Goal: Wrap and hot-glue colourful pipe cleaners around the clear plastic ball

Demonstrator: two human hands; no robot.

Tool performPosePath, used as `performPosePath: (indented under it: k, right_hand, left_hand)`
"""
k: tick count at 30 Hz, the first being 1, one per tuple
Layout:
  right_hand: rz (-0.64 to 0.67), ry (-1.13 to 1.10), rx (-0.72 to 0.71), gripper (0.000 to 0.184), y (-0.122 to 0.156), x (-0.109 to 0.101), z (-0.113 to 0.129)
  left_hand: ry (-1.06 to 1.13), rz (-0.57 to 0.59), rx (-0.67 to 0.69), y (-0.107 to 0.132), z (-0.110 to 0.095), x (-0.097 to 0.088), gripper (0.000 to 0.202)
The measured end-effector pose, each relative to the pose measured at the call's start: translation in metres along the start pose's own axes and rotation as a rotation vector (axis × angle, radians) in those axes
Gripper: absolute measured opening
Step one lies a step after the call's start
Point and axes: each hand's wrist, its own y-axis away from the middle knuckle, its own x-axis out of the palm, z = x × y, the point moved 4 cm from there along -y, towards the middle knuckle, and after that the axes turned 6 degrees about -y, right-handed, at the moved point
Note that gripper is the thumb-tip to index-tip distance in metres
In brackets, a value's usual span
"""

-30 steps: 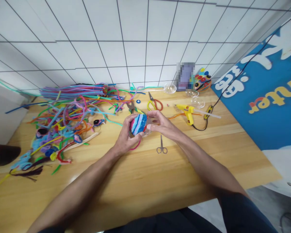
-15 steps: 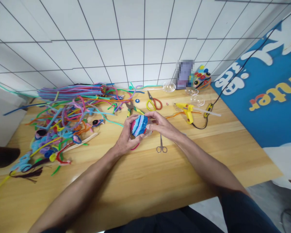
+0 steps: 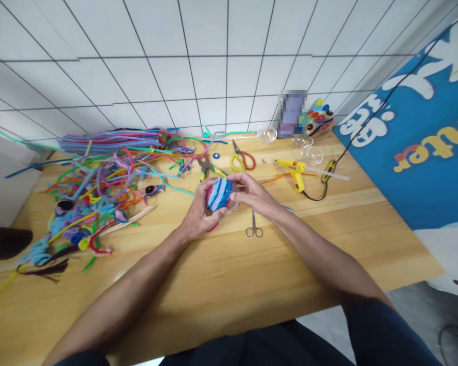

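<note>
The left hand point(image 3: 198, 213) and right hand point(image 3: 257, 195) are bare, as are both slim forearms point(image 3: 315, 244). A plain, dark navy right sleeve point(image 3: 381, 330) ends near the elbow; the left sleeve point(image 3: 84, 359) shows just its dark edge. Dark, nearly black clothing point(image 3: 263, 349) covers the body below.

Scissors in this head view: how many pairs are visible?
2: red-and-yellow scissors beyond the right hand, and small metal scissors on its near side. Others may be hidden in the fuzzy-stem pile.
</note>
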Motion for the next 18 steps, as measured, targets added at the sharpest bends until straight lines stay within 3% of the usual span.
performPosePath:
  k: [8,12,18]
  right_hand:
    - [-0.057,-0.022,-0.029,0.047,-0.005,-0.002,-0.006]
    - [-0.059,-0.039,-0.025,0.047,-0.007,-0.003,-0.007]
    - [-0.063,-0.095,-0.026,0.046,-0.009,-0.005,-0.009]
  left_hand:
    - [0.118,0.044,-0.102,-0.003,0.000,-0.014,0.064]
    - [0.073,0.111,-0.090,-0.003,0.003,-0.013,0.077]
    - [-0.037,0.132,0.055,-0.002,0.007,-0.009,0.098]
